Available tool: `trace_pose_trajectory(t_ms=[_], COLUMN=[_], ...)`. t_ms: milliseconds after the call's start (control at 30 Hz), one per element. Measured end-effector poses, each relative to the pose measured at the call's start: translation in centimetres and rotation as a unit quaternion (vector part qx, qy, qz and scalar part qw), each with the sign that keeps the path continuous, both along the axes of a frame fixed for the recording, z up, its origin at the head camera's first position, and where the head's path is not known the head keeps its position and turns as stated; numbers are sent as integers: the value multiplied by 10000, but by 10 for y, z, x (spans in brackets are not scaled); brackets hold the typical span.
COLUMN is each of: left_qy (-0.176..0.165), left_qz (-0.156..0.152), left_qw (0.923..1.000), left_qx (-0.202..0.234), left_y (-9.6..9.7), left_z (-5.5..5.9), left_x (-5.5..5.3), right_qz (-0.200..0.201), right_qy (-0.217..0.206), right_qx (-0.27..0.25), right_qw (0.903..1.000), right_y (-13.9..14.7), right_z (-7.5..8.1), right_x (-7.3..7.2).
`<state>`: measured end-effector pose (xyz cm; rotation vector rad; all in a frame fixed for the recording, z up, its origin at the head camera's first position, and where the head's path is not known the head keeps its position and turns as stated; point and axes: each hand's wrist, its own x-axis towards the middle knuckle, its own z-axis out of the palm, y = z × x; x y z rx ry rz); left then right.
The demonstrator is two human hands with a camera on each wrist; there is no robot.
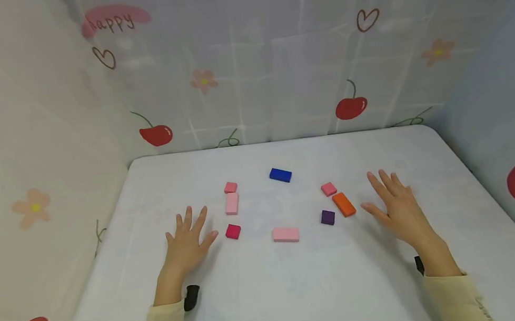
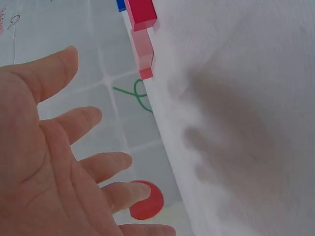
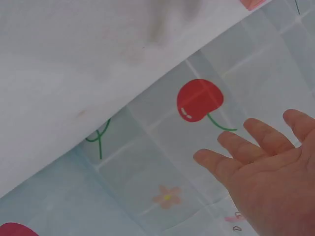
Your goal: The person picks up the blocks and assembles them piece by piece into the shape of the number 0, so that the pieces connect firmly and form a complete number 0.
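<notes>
Fingers spread, my left hand [image 1: 187, 248] hovers over the table's left side and holds nothing. Nearest to it is a red block [image 1: 233, 231], with a long light pink block [image 1: 232, 204] and a small pink block [image 1: 230, 187] in a line behind. My right hand [image 1: 399, 213], also spread and holding nothing, is right of an orange block [image 1: 344, 204]. Beside the orange one lie a small pink block [image 1: 329, 189] and a dark purple block [image 1: 328, 217]. A pink block [image 1: 286, 234] lies front centre, and a blue block [image 1: 280, 175] farther back.
The white table [image 1: 273, 301] has rounded back corners. A patterned curtain [image 1: 271, 74] with cherries, flowers and hearts hangs behind it and along both sides. A black wrist strap piece [image 1: 191, 298] shows at the left sleeve.
</notes>
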<state>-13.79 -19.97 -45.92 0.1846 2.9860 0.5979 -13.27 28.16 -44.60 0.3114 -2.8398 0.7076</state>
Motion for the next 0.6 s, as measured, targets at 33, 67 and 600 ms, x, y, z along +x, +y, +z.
trace_pose_trajectory(t_ms=[33, 67, 600], left_qy=[-60, -117, -284], left_qz=[-24, -39, -56], left_qw=[10000, 9998, 9979], left_qx=[61, 123, 573], left_y=[2, 5, 31], left_z=[1, 2, -4], left_x=[0, 0, 1], right_qz=[4, 24, 1129], right_qy=[109, 225, -289], right_qx=[-20, -35, -508], right_qw=[9999, 9997, 9919], right_y=[-5, -10, -100], right_z=[1, 1, -16], right_x=[0, 1, -3])
